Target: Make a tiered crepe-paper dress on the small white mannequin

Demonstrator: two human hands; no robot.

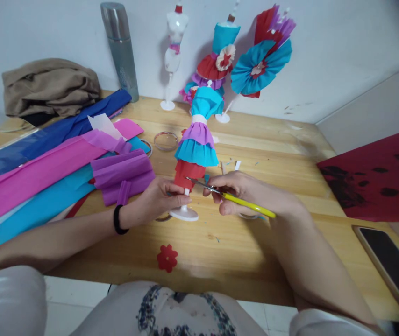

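A small mannequin (199,119) stands in front of me, dressed in layered crepe paper: blue top, white waistband, purple and blue ruffles, red bottom layer (185,171). My left hand (160,198) is closed around the thin white post just above its round base (184,213), with fingers at the red hem. In my right hand (236,189) is a slim yellow-handled tool (250,205) with a pointed metal end. Its tip lies against the red paper; whether it has one blade or two is hard to make out.
Paper rolls (41,163) and folded purple paper (124,172) lie left. A red paper flower (167,258) is near the front edge. Tape rings (166,141), a bottle (120,51), a bare mannequin (176,42) and dressed ones (225,39) stand behind; a phone (383,261) lies right.
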